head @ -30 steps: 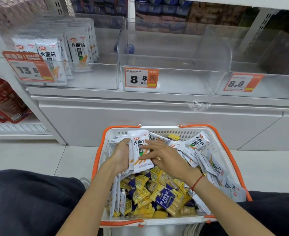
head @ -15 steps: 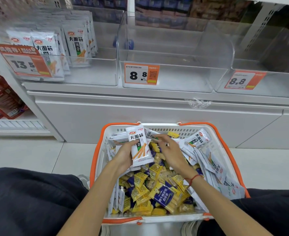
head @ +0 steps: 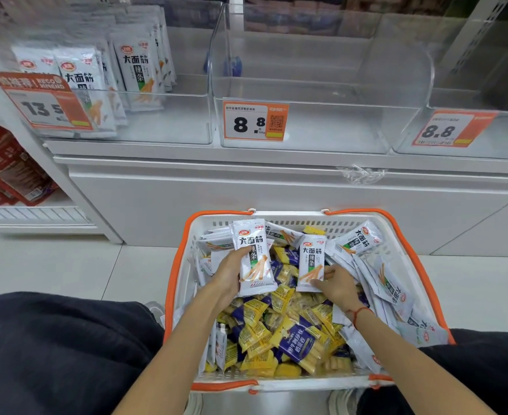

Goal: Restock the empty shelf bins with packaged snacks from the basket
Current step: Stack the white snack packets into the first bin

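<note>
Hands [head: 232, 272] [head: 338, 286] each grip a white packet [head: 254, 259] over basket [head: 411, 235], pale floor tiles [head: 67, 265].

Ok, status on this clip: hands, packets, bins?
Left hand grips white packets. Right hand pinches another packet over the basket. Middle bin empty, path clear.

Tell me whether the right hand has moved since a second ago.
Yes. The right hand has shifted toward the basket's right rim, away from the left hand's stack, and now pinches its own white packet.
</note>
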